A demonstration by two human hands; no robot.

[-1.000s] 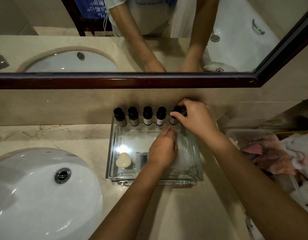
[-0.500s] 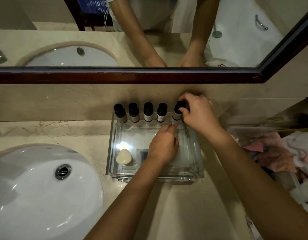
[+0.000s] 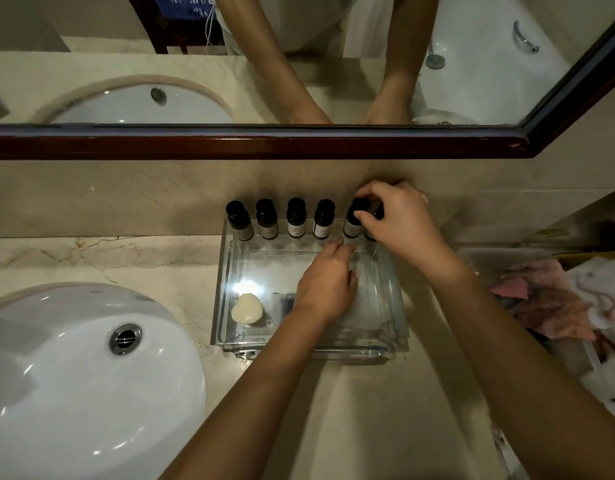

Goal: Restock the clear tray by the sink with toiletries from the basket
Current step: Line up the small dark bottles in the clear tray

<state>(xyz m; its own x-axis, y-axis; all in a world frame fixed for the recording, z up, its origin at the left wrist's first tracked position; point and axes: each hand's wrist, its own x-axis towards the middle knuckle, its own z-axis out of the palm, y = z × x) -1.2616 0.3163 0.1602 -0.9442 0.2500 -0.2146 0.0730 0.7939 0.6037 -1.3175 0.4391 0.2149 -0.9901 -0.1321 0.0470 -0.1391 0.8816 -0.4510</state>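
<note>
Our right hand [image 3: 399, 226] pinches the black cap of the fifth bottle [image 3: 351, 227] between thumb and forefinger, with the other fingers curled above it. That bottle stands upright near the right end of the row, at the back of the tray [image 3: 219, 306], close to the wall. Just right of it, a sixth bottle [image 3: 378, 216] shows only as a dark sliver behind our fingers, and we cannot tell whether the hand touches it too.

Our left hand [image 3: 327, 285] lies palm down inside the tray, fingers nearly straight and close together, their tips just short of the fifth bottle's foot. We cannot tell whether anything lies under the palm. A pale patch [image 3: 363, 306] beside the wrist is too blurred to make out.

To the left, four more bottles [image 3: 296, 220] stand upright in line along the tray's back, with dark caps and pale labels, each a little apart from the next. A cream soap [image 3: 247, 308] lies in the tray's front left corner. Just right of it is a small dark item [image 3: 286, 301], partly hidden by our left wrist.

The tray sits on the counter [image 3: 368, 410], between the white sink [image 3: 74, 393] on the left and a bin [image 3: 500, 254] of pink and white cloths [image 3: 541, 296] on the right. Above the wall runs the mirror [image 3: 230, 143] with its dark wood frame, showing both our forearms.
</note>
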